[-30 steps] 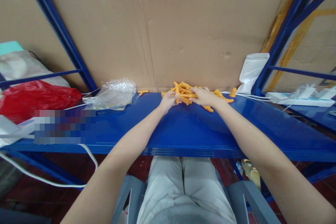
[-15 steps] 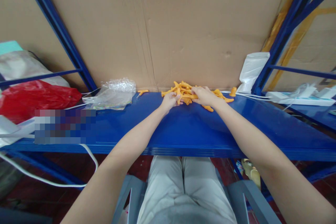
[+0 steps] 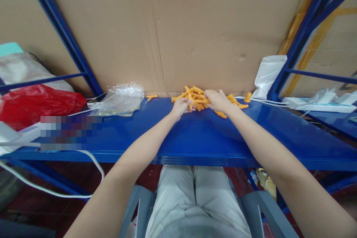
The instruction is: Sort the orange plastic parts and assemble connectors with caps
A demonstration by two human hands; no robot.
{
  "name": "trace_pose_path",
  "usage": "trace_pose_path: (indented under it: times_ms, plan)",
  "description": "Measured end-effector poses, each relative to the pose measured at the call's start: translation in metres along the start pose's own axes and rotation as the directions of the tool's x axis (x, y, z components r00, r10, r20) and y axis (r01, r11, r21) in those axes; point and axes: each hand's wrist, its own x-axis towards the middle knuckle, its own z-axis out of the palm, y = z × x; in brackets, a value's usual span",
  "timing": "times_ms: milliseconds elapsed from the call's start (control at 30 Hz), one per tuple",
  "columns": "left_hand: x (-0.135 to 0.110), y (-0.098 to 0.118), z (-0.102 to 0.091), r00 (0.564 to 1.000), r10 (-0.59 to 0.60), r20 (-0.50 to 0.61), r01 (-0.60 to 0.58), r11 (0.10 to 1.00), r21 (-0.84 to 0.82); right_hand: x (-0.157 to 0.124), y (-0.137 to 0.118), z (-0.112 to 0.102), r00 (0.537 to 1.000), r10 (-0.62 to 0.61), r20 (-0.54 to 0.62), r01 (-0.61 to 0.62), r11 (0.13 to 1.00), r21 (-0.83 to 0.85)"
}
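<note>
My left hand (image 3: 180, 108) is closed around an orange branched piece (image 3: 190, 100) that looks like plastic, with short arms sticking up past the thumb. To its right, my right hand (image 3: 218, 100) has its fingers curled on the end of an orange piece (image 3: 205, 102); whether both hands grip the same piece I cannot tell. Around and behind the hands lies a pile of similar orange pieces (image 3: 196, 90), partly hidden by them. One orange forked piece (image 3: 152, 97) with a small chain lies apart on the left. An orange cup-shaped piece (image 3: 247, 97) stands at the right.
Everything rests on a blue metal shelf (image 3: 200, 139) backed by cardboard (image 3: 200, 33). Clear plastic bags (image 3: 122, 98) and a red bag (image 3: 41, 102) lie left. A white packet (image 3: 269, 76) leans by the right post, near a power strip (image 3: 320, 105) and white cables.
My right hand's fingers have shifted slightly on the orange pieces. The left hand stays almost in place, and the pile looks the same.
</note>
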Motion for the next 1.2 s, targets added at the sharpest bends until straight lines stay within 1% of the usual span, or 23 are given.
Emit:
trace_pose_path:
  times_ms: [200,300,400,467,633,700,767,833,933,1067,1200]
  plan:
    - [-0.005,0.005,0.000,1.000,-0.018,0.014,0.019,0.999,-0.028,-0.002,-0.005,-0.005,1.000,0.012,-0.008,-0.012,0.999,-0.049]
    - [-0.007,0.006,0.001,0.999,-0.038,0.016,0.039,0.997,-0.073,-0.003,-0.006,-0.005,1.000,0.007,-0.023,-0.008,0.998,-0.064]
    - [-0.006,0.005,0.001,0.999,-0.036,0.000,0.035,0.992,-0.125,-0.002,-0.006,-0.005,0.999,-0.002,-0.040,-0.001,0.998,-0.070]
    - [-0.005,0.005,0.000,0.999,-0.036,-0.001,0.035,0.992,-0.123,-0.002,-0.004,-0.003,0.999,0.002,-0.040,-0.004,0.998,-0.055]
    - [-0.006,0.007,-0.007,1.000,-0.012,0.017,0.013,0.998,-0.066,0.000,0.003,0.000,1.000,-0.021,0.017,0.019,0.996,0.088]
    - [-0.007,0.008,-0.008,1.000,0.007,0.002,-0.007,0.999,-0.043,0.002,0.004,0.001,0.997,-0.030,0.070,0.020,0.991,0.133]
    - [-0.006,0.007,-0.007,1.000,0.014,-0.021,-0.015,1.000,-0.011,0.003,0.003,0.002,0.992,-0.028,0.125,0.010,0.990,0.142]
    - [-0.006,0.006,-0.005,0.999,0.020,-0.033,-0.019,1.000,0.019,0.004,0.002,0.001,0.988,-0.013,0.156,-0.005,0.993,0.118]
    - [-0.006,0.005,-0.001,0.999,0.015,-0.041,-0.013,0.999,0.042,0.003,0.002,0.001,0.988,0.002,0.157,-0.012,0.998,0.062]
    - [-0.007,0.006,-0.003,0.999,0.007,-0.044,-0.006,1.000,0.026,0.001,0.009,0.002,0.990,0.038,0.134,-0.037,0.999,-0.007]
    - [-0.008,0.008,-0.008,0.998,0.007,-0.062,-0.006,1.000,0.014,-0.001,0.021,0.003,0.990,0.108,0.095,-0.107,0.994,-0.018]
